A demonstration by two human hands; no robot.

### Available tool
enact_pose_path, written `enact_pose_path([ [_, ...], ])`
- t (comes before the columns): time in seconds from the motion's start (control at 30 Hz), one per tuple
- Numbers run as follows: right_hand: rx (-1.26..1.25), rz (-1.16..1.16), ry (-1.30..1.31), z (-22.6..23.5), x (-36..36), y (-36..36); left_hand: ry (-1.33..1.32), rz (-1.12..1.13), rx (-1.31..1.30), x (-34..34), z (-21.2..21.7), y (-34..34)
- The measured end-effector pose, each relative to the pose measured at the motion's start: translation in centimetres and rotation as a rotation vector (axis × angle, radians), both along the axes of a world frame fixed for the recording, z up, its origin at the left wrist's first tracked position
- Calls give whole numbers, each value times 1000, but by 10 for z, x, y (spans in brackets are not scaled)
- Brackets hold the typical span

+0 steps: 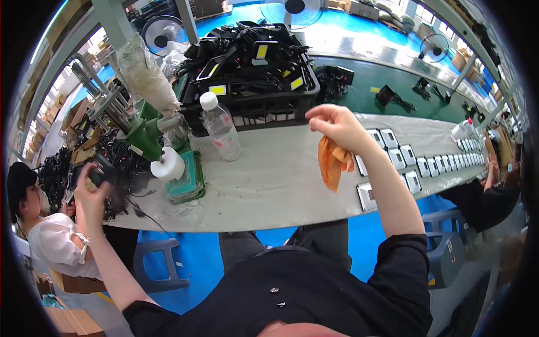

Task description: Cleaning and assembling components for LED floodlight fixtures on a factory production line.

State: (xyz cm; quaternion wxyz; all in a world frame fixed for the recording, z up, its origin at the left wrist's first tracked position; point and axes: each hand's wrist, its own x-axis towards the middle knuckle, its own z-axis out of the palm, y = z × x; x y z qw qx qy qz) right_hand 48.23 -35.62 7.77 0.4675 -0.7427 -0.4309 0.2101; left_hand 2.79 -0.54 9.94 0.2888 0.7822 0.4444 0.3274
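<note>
At the left end of the table my left hand (91, 196) is raised, its fingers closed on a small black lamp (106, 169) with a thin cable below it; motion blurs the lamp's edges. Behind it lies a heap of black lamps and cables (132, 182). Over the right half of the table my right hand (340, 130) grips a crumpled orange cloth (331, 167), which hangs down from the fingers. Just right of the cloth sit several silver-framed square units (368, 196) in rows, partly hidden by my right forearm.
A green hand press (143, 137) with a white round head stands above a green pad (191, 182). Beside it is a clear bottle (223, 133). A black crate (261, 106) overflows with lamps. Past it runs a green conveyor (365, 87). Co-workers sit left and right.
</note>
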Motion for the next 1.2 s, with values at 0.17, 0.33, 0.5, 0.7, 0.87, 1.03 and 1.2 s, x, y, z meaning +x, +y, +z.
enact_pose_path([
  [0.17, 99, -168, -472, 32, 50, 85, 140, 396, 719, -68, 12, 190],
  [0.33, -53, -284, -730, 52, 77, 170, 279, 579, 844, -11, -10, 196],
  [0.5, -160, -261, -940, 66, 93, 199, -173, 158, 859, 51, 20, 28],
  [0.7, 8, -420, -1213, 125, 99, 160, -339, -162, 864, 68, 19, -86],
  [0.87, 400, -472, -1286, 158, 75, 93, -351, -413, 843, 92, 24, -141],
  [1.03, 470, -254, -851, 177, -10, 57, -428, -594, 567, 138, 27, -169],
  [1.2, -121, -87, -377, 146, -84, 43, -390, -755, 241, 180, 4, -188],
])
